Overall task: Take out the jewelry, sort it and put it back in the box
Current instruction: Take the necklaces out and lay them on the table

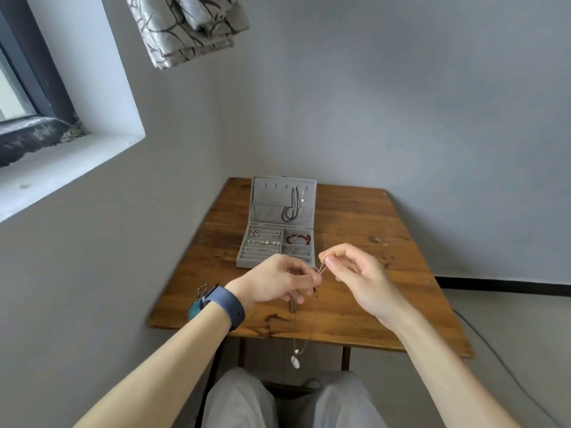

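Observation:
An open grey jewelry box (244, 261) stands on the wooden table (355, 310); earrings and rings fill its left slots, a red bracelet (298, 239) lies in a right compartment, and dark necklaces (292, 208) hang in the lid. Above the table's front, my left hand (278, 281) and my right hand (355, 273) each pinch the top of a thin silver necklace (315, 316). Its chain hangs down past the table's front edge, ending in a white pendant (295, 362).
A teal pendant piece with dangling metal bits (196, 304) lies at the table's left front corner, partly behind my wrist and its watch. A small ring-like item (374, 240) sits to the right of the box. Walls close in behind and on the left.

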Action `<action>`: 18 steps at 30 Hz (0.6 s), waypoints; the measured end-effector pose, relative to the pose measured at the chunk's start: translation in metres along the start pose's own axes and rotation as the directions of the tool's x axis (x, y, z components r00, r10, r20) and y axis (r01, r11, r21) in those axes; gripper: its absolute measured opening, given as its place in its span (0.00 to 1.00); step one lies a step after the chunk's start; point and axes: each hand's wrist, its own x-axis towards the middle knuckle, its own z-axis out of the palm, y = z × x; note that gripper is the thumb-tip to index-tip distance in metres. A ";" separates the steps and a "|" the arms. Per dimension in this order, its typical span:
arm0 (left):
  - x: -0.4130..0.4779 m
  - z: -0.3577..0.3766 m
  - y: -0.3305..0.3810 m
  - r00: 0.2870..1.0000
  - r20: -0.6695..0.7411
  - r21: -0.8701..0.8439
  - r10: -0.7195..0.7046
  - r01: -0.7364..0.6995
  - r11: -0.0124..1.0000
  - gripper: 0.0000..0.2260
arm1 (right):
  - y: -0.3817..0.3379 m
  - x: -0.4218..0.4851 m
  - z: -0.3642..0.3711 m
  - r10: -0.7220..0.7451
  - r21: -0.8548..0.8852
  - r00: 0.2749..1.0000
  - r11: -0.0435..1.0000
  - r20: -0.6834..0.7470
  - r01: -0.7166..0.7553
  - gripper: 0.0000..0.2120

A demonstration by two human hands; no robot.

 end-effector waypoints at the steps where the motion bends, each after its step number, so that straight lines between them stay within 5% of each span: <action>1: 0.001 -0.002 -0.001 0.999 -0.043 0.038 0.006 -0.005 0.999 0.09 | 0.005 -0.002 0.000 0.049 0.081 0.999 0.996 -0.003 -0.049 0.08; 9: 0.009 -0.005 0.013 0.976 -0.139 0.165 0.167 -0.143 0.976 0.13 | 0.044 -0.008 0.031 0.283 0.650 0.951 0.700 0.128 -0.295 0.12; 13: 0.009 -0.013 0.035 0.960 -0.196 0.064 0.199 -0.189 0.980 0.13 | 0.046 -0.012 0.052 0.244 0.480 0.953 0.824 0.179 -0.301 0.25; 18: 0.005 -0.048 0.054 0.936 -0.308 -0.065 0.168 -0.197 0.978 0.11 | 0.066 -0.037 0.067 0.207 0.282 0.965 0.927 0.162 -0.246 0.14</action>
